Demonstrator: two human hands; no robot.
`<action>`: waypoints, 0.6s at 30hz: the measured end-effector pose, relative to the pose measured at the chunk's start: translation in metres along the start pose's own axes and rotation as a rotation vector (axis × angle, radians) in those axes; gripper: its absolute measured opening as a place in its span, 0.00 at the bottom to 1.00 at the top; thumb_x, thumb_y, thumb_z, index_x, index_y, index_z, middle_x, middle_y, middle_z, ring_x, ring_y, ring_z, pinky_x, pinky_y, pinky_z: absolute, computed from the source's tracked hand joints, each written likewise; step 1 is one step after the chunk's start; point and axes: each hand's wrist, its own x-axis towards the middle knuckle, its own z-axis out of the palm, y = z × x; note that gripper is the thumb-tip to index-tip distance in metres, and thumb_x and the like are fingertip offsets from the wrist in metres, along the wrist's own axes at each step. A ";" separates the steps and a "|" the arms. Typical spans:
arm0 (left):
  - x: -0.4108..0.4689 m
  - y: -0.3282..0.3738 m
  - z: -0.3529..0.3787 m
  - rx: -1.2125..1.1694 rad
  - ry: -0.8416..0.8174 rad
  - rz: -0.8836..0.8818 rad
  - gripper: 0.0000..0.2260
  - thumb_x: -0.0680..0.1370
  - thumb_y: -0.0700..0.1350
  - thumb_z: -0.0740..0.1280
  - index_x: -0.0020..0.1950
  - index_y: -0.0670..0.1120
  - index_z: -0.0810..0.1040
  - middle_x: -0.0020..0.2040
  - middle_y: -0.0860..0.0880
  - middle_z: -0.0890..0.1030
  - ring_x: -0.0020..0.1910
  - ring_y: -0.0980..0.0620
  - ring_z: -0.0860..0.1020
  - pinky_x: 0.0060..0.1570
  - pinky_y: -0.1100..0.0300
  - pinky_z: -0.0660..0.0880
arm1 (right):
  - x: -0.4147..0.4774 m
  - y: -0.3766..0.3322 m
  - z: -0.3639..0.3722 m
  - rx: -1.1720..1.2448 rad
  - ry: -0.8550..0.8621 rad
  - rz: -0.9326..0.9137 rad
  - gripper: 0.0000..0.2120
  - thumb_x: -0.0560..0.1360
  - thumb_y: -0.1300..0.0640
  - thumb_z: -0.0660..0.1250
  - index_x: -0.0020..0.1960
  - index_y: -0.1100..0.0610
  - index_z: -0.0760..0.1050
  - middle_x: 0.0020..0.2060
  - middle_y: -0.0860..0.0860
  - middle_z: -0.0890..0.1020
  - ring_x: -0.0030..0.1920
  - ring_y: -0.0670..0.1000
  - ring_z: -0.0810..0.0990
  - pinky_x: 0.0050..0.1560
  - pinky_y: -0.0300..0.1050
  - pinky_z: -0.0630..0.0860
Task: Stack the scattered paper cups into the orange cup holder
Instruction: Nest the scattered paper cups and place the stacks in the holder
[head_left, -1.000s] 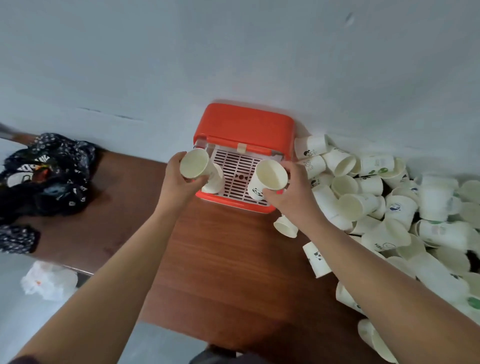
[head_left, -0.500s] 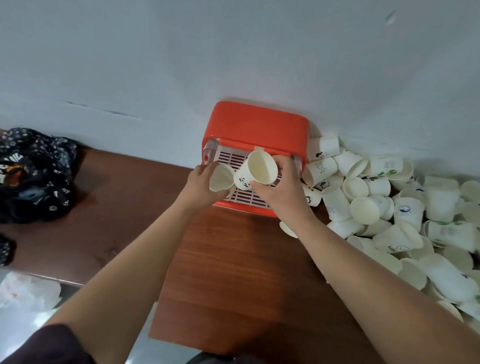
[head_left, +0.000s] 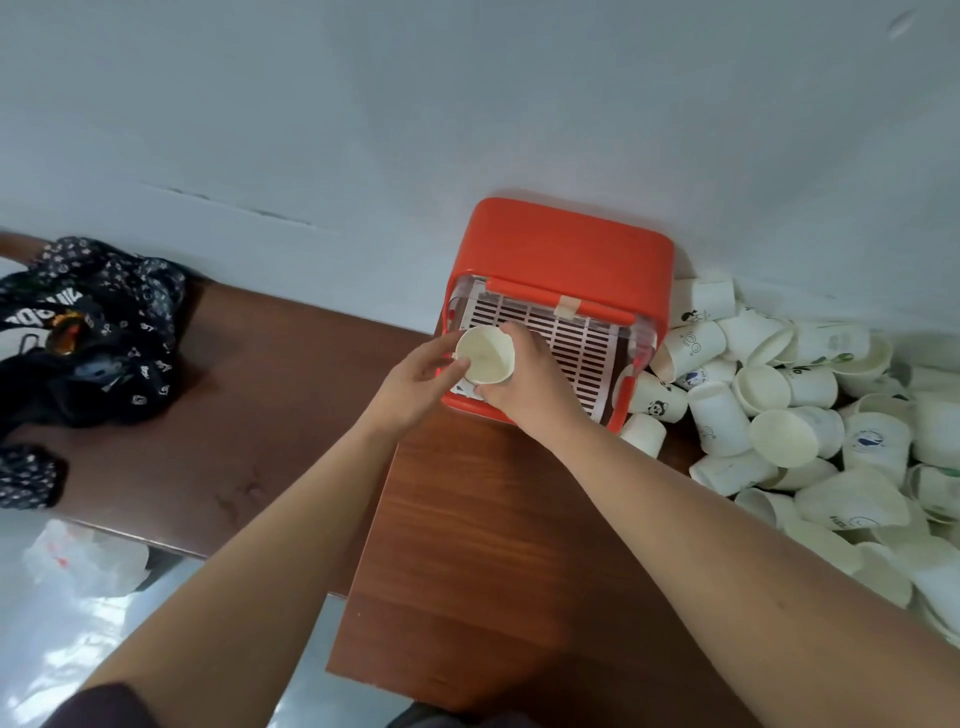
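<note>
The orange cup holder (head_left: 566, 249) stands against the wall on the wooden table, its white slatted tray (head_left: 571, 343) facing me. At the tray's left front corner both hands meet around white paper cups (head_left: 485, 356), mouth up; they look nested, one inside the other. My left hand (head_left: 415, 382) grips the cups from the left, my right hand (head_left: 530, 387) wraps them from the right. A big pile of scattered paper cups (head_left: 779, 415) lies to the right of the holder.
A dark patterned bag or cloth (head_left: 83, 332) lies at the table's left end. A crumpled white plastic bag (head_left: 83, 561) is on the floor below. The brown table (head_left: 467, 545) runs toward me between my arms. The grey wall is right behind the holder.
The two cups, held apart one second ago, have come together into one another at the tray's left front corner. Both hands have closed in on each other; the view shifted.
</note>
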 end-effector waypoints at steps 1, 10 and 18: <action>0.002 -0.002 0.002 0.048 0.009 0.011 0.21 0.80 0.54 0.68 0.73 0.57 0.73 0.66 0.58 0.78 0.63 0.60 0.77 0.63 0.62 0.74 | 0.003 0.001 0.001 -0.013 -0.028 0.011 0.39 0.69 0.52 0.78 0.75 0.52 0.62 0.69 0.52 0.73 0.68 0.54 0.72 0.65 0.51 0.73; 0.002 -0.009 0.012 0.203 0.148 0.023 0.22 0.80 0.51 0.67 0.74 0.52 0.71 0.64 0.54 0.78 0.60 0.59 0.77 0.54 0.69 0.71 | 0.002 0.003 0.008 0.022 -0.030 0.033 0.40 0.69 0.53 0.79 0.75 0.52 0.62 0.68 0.52 0.73 0.68 0.55 0.72 0.64 0.48 0.72; -0.056 -0.028 0.050 0.398 0.108 -0.015 0.05 0.80 0.47 0.66 0.55 0.48 0.77 0.52 0.53 0.75 0.48 0.60 0.76 0.53 0.62 0.74 | -0.090 0.058 -0.060 -0.019 -0.002 0.070 0.23 0.76 0.53 0.71 0.69 0.52 0.69 0.59 0.43 0.69 0.58 0.41 0.71 0.59 0.36 0.68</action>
